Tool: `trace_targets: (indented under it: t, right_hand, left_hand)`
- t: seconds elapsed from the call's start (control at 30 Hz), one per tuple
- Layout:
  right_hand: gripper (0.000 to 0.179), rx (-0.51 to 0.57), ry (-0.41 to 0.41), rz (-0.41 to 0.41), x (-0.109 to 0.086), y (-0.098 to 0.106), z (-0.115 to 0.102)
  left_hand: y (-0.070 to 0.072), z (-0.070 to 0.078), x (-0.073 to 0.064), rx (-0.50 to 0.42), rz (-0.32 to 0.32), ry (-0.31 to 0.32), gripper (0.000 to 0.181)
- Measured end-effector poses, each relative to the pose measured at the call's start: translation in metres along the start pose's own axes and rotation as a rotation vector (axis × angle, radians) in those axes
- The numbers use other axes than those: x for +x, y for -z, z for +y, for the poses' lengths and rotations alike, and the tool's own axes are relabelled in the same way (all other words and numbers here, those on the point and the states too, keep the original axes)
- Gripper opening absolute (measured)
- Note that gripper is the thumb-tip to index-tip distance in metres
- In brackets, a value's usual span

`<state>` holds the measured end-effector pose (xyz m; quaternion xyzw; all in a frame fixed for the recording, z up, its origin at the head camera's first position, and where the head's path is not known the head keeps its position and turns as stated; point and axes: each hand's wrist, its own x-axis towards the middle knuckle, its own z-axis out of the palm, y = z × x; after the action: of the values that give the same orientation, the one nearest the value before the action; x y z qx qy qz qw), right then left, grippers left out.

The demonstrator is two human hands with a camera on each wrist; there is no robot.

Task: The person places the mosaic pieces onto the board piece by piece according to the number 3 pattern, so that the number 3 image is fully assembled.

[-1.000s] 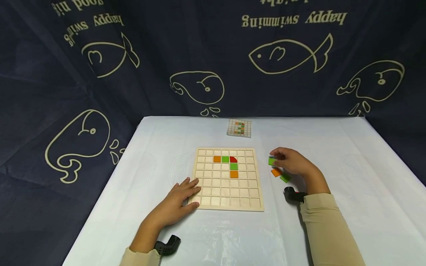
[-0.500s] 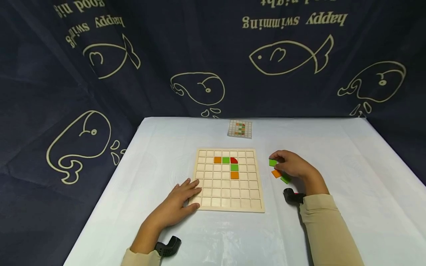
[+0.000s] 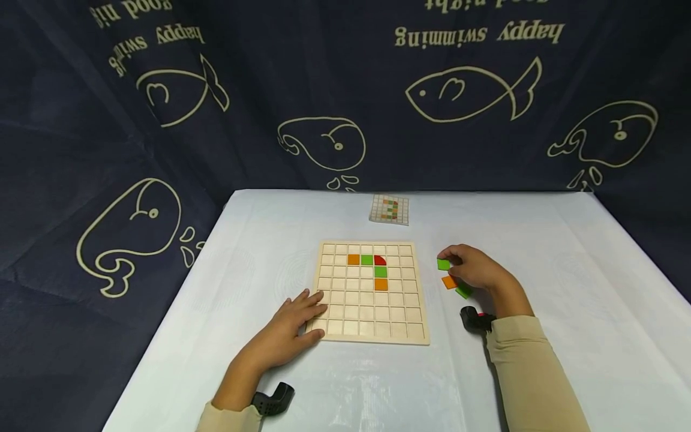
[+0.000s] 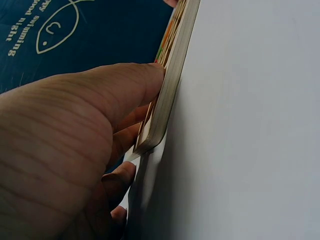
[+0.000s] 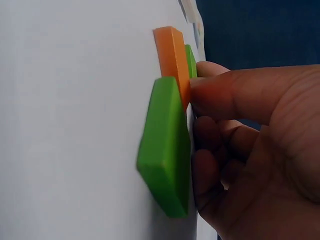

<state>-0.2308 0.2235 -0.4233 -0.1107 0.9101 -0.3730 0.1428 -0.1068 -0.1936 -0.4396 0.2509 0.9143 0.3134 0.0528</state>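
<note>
My left hand (image 3: 288, 330) rests with spread fingers on the near left corner of a wooden grid board (image 3: 351, 312). In the left wrist view its thumb (image 4: 145, 82) lies along the board's edge. Orange, green and red tiles sit in the board's upper cells, among them a red quarter-round tile (image 3: 380, 260). Right of the board, my right hand (image 3: 477, 268) pinches a green square tile (image 3: 443, 264) between thumb and forefinger, low over the table. Close beneath that hand lie an orange tile (image 3: 449, 282) and another green tile (image 3: 463, 291), large in the right wrist view.
A small card (image 3: 389, 209) printed with a coloured grid pattern lies behind the board on the white table (image 3: 259, 240). Something red (image 3: 482, 314) shows partly beside the right wrist camera (image 3: 474, 319). A dark printed curtain (image 3: 345, 72) hangs behind and at the left.
My right fingers have shifted slightly on the green tile, and more of it shows now. The left hand and the board's tiles stay as they were.
</note>
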Motion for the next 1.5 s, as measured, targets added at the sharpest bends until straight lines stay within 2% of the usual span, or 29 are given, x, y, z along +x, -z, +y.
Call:
trace_targets:
  t: [0.47,0.73,0.97,1.1,1.3,1.5]
  right_hand:
    - [0.033,0.016,-0.027,0.027,-0.001,-0.001,0.003]
    - [0.035,0.057,-0.019,0.040,-0.005,0.001,0.001]
    - [0.034,0.068,0.002,0.063,-0.004,0.000,0.001]
    - [0.031,0.080,0.030,0.065,-0.004,-0.002,-0.002]
    - [0.029,0.070,0.136,0.052,-0.003,-0.006,-0.014]
    - [0.028,0.068,0.177,0.020,0.002,-0.013,-0.031]
  left_hand:
    - [0.000,0.000,-0.001,-0.007,0.012,-0.004,0.051]
    - [0.000,0.002,-0.001,-0.010,0.005,0.012,0.051]
    - [0.001,0.002,0.000,-0.010,0.009,0.003,0.051]
    - [0.001,0.001,0.000,-0.014,0.008,0.001,0.050]
    - [0.000,-0.001,0.000,-0.008,0.012,-0.006,0.050]
    - [-0.001,-0.001,0.000,-0.001,0.012,-0.007,0.051]
